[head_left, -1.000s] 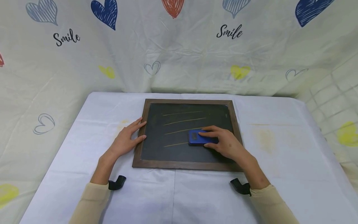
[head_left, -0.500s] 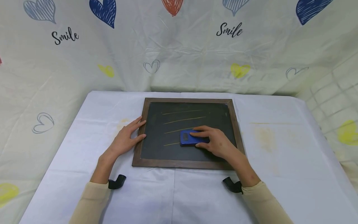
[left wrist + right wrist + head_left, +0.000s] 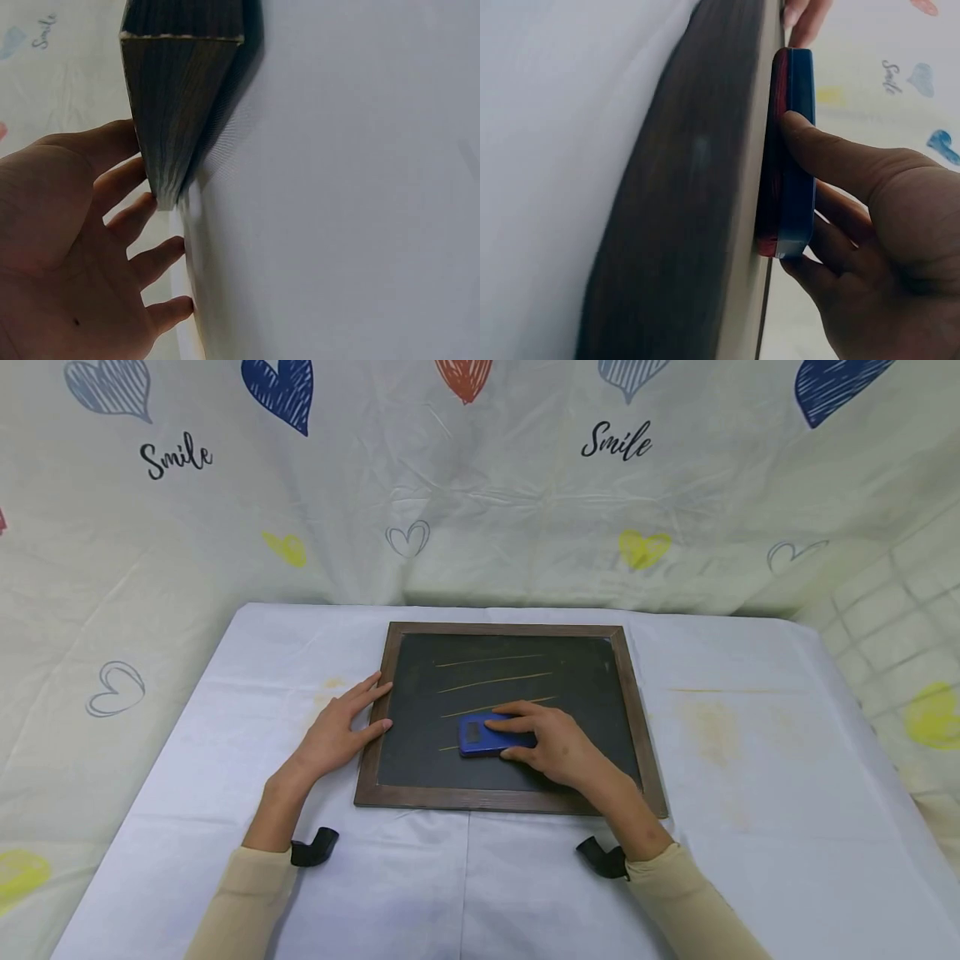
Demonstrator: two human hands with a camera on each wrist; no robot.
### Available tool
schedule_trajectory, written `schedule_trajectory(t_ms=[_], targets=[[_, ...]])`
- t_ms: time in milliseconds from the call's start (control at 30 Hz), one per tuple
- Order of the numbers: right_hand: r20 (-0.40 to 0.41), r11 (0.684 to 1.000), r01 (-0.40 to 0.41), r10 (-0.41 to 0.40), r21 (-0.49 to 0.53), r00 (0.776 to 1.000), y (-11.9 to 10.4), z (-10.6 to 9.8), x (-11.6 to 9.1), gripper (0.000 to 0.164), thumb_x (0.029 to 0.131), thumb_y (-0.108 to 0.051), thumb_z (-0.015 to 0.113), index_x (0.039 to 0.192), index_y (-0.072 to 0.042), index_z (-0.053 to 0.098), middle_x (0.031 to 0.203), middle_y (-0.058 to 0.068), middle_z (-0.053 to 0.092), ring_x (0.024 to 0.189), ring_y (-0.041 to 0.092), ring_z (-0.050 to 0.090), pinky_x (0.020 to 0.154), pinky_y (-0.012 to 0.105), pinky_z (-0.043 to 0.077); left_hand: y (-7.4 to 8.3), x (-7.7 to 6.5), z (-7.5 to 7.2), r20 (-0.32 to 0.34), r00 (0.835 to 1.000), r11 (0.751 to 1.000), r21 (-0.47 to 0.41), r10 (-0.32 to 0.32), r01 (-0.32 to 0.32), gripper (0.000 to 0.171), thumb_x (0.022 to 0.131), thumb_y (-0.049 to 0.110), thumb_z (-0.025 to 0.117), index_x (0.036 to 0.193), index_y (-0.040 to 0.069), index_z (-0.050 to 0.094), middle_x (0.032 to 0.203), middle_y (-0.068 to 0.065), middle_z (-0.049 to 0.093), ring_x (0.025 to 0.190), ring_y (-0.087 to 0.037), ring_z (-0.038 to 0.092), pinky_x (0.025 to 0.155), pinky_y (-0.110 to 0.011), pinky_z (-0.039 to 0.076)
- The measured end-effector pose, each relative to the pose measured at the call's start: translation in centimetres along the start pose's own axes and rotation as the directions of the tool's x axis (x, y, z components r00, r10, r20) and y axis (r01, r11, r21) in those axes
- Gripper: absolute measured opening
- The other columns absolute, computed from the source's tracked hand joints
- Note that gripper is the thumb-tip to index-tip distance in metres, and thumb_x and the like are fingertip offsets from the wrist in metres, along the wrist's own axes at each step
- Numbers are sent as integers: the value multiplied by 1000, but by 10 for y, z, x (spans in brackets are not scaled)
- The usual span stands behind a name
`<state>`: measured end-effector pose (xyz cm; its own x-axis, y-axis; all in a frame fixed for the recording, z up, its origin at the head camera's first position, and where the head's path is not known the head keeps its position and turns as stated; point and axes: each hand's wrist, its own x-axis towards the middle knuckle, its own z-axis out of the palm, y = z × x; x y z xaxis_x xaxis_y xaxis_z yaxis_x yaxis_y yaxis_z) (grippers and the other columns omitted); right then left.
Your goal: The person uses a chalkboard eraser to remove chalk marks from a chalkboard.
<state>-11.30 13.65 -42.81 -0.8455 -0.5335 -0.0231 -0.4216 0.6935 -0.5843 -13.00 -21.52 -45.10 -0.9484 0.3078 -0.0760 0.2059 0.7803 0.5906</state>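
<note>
A blackboard [image 3: 577, 693] in a brown wooden frame lies flat on the white-covered table, with several thin yellow chalk lines across it. My right hand [image 3: 558, 745] grips a blue board eraser [image 3: 480, 737] from its right end, thumb on the near side and fingers on the far side. In the right wrist view the eraser [image 3: 799, 165] shows a reddish felt face turned to the board. It overlaps the lowest chalk line, leaving a short bit at its left. My left hand [image 3: 333, 735] rests with spread, straight fingers on the left edge of the frame [image 3: 176, 112].
White cloth [image 3: 750, 777] with yellowish smudges covers the table. Behind stands a pale curtain [image 3: 517, 485] printed with hearts and "Smile". A black curved piece [image 3: 315, 847] sits at the left wrist, another [image 3: 602, 857] at the right.
My right hand has slid the eraser leftward along the lowest chalk line, and less of that line shows now. My left hand stays on the frame.
</note>
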Motion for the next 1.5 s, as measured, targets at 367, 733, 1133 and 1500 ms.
schedule_trajectory(t_ms=[367,733,1133,1500], targets=[[46,1000,23,-24,7,999,-21,16,13,49,93,-22,79,141,-23,67,154,2,57,141,32,57,109,49,55,1,0,0,1,1000,1000,3,0,0,66,103,26,68,161,11,41,173,-15,26,159,-43,27,124,-77,13],[89,999,45,-46,21,995,-43,31,24,50,95,-23,77,143,-25,65,157,1,55,143,30,56,111,47,53,0,-1,1,4,1000,1000,10,-3,3,65,103,27,67,161,11,41,174,-15,26,159,-45,24,124,-77,12],[82,996,91,-92,21,992,-53,37,28,51,94,-21,79,143,-23,65,154,3,57,139,29,59,108,45,55,3,0,0,10,1000,1000,28,-3,3,64,104,28,66,161,11,41,174,-15,26,159,-47,24,124,-76,13],[124,997,78,-76,-16,989,-53,32,29,53,94,-24,78,144,-26,63,155,3,55,138,30,60,108,45,55,0,-1,1,8,1000,999,42,-13,13,64,104,30,65,161,14,41,174,-12,26,160,-44,24,125,-74,15]])
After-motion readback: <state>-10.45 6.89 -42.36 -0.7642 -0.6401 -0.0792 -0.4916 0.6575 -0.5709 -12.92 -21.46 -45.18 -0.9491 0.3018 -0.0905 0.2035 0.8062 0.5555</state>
